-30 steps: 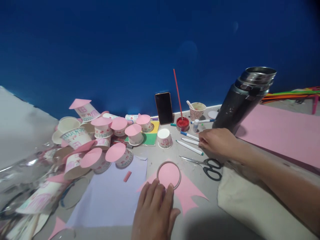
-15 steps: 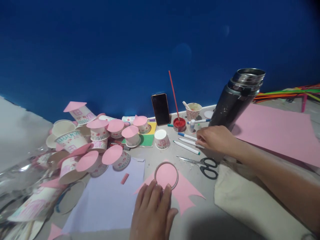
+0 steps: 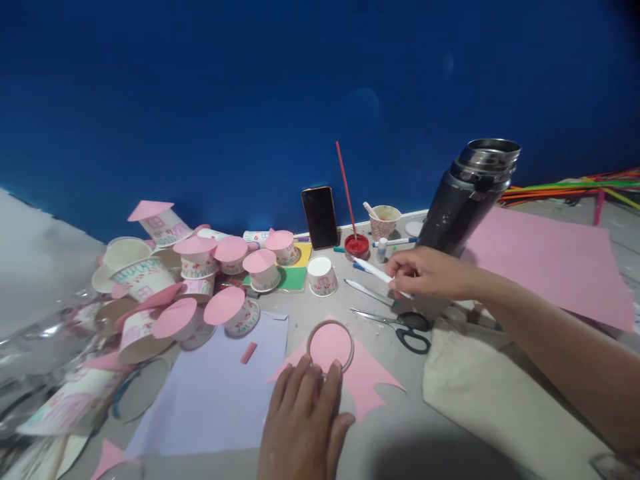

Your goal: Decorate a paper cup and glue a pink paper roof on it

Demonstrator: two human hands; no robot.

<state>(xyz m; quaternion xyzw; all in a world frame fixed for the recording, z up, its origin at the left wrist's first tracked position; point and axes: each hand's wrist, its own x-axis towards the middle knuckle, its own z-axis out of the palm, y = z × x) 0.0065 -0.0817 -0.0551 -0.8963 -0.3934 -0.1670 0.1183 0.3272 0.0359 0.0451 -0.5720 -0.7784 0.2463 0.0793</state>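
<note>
My left hand [image 3: 304, 423] lies flat with its fingers stretched out, fingertips pressing on the rim of a round ring [image 3: 330, 344] that sits on a scrap of pink paper [image 3: 367, 385]. My right hand [image 3: 430, 273] is closed on a white marker [image 3: 373, 269] and holds it lifted above the table. Another white marker [image 3: 364, 291] lies below it, and black-handled scissors [image 3: 407, 329] lie just in front of the right hand.
A heap of paper cups topped with pink discs [image 3: 200, 280] fills the left. A phone [image 3: 320, 217], a red paint pot [image 3: 357, 245], a small cup [image 3: 384, 221] and a dark steel flask [image 3: 465, 200] stand at the back. A large pink sheet [image 3: 550, 263] lies right, a cloth bag [image 3: 480, 393] near.
My right hand has closed on one white marker and lifted it off the table. My left hand has stayed on the ring.
</note>
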